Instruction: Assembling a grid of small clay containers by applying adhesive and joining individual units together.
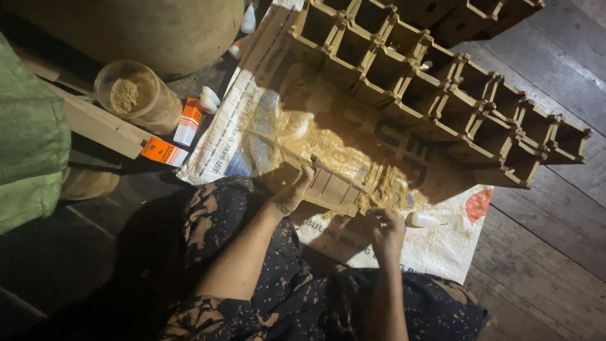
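Tan wooden lattice (442, 88), white sack (442, 246) with a red blot, orange-and-white boxes (188, 122), dark trousers (278, 297) speckled beige, green cloth (28, 139).

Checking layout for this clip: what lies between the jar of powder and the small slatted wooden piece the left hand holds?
In the head view, between the jar and the wooden piece lie orange-and-white cartons and the printed woven sack, dusted with sawdust.

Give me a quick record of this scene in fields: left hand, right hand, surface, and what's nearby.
left hand: grips the end of a small wooden frame
right hand: at the frame's near edge, fingers curled; what it holds is hidden
surface: printed sack spread on plank floor, dusted with sawdust
nearby: wooden lattice, jar of powder, small white bottle
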